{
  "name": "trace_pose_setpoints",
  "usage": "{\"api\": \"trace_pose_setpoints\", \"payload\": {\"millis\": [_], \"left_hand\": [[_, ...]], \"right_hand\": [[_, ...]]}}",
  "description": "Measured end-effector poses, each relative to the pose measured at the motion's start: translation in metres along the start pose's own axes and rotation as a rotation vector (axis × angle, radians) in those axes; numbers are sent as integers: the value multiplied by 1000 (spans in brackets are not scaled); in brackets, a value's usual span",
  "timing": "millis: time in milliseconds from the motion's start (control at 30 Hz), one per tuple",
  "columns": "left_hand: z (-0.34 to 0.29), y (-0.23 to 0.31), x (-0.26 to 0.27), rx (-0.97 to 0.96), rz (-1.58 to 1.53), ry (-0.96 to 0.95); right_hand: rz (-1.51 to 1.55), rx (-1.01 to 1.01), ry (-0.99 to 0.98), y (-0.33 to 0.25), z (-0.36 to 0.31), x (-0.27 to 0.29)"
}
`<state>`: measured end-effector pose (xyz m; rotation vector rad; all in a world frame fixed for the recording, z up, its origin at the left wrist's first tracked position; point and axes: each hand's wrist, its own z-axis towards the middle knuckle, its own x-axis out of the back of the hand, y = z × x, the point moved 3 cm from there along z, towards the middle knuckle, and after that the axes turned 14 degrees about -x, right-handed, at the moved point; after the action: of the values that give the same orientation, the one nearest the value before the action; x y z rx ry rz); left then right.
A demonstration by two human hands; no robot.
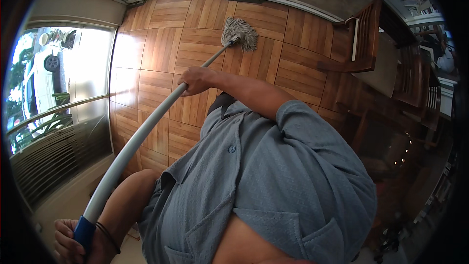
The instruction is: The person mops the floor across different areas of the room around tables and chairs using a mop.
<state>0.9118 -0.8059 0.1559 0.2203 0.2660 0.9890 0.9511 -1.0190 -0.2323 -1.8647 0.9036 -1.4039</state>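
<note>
Head view shows the right hand (195, 80) wrapped around the middle of a grey mop handle (146, 129), fingers curled tight on it. Lower down, the left hand (68, 244) grips the blue end (84, 232), fingers closed around it. The string mop head (239, 33) rests on the wooden floor tiles (161, 49), near a wooden chair (361, 44).

I see a wooden chair (361, 39) at the upper right on the wood-tile floor (161, 49). Beyond the glass panel and railing (53, 110) on my left, a white car (36, 76) is parked outside.
</note>
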Motion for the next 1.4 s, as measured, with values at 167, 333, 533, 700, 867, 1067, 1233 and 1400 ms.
{"api": "trace_pose_setpoints", "payload": {"millis": [167,333,533,700,867,1067,1233,1400], "left_hand": [[-11,8,21,59,215,126],[-61,-20,-7,249,-47,119],[-116,-65,-99,330,-347,-187],[-146,-96,-157,347,-852,-535],[-172,-99,-190,322,-1372,-767],[-157,-108,-166,265,-1412,-889],[-116,-119,-127,233,-1297,-897],[-90,-123,-85,201,-1147,-874]], "right_hand": [[-7,49,127,48,-29,-2],[-130,-70,266,108,-84,35],[-105,-376,495,191,-191,77],[-72,-644,775,229,-271,75],[28,-713,1068,251,-300,38],[33,-669,1247,248,-265,24],[76,-632,1282,221,-185,29],[151,-530,1226,186,-100,42]]}}
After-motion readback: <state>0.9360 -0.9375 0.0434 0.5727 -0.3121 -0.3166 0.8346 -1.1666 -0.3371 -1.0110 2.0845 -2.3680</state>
